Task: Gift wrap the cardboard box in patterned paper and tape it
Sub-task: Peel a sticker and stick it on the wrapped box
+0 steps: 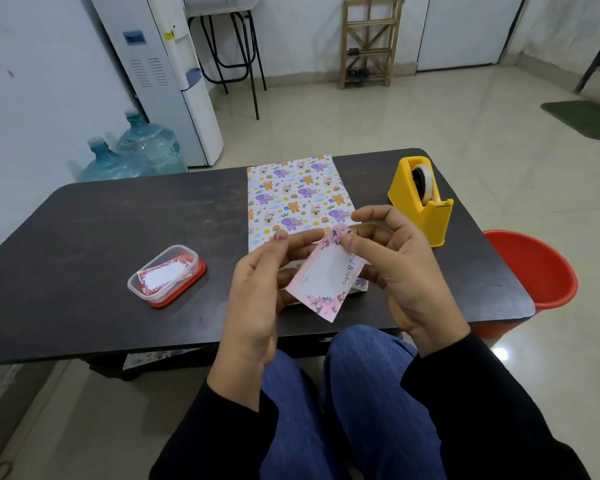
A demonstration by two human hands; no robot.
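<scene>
Dark rectangular table (101,220). Both hands up over near edge: left hand (257,275) fingers curled behind pink floral-bordered gift card (326,275), right hand (399,268) pinching its top, thumb in front. Just beyond hands, box wrapped in animal-print paper (291,199) on table. Right of it, yellow plastic tape dispenser (421,197).

The near end of the wrapped box (293,199) is hidden behind both hands and the floral card (326,278) they hold, so its front edge cannot be seen. Fingers of the left hand (253,292) disappear behind the card; the thumb of the right hand (399,271) covers part of the script line — too small to read anyway. Cards inside the plastic container (165,275) blur through its wall. The table (118,220) corner hides part of the red bucket (541,271) — and the right edge cuts off the green mat (586,117).
</scene>
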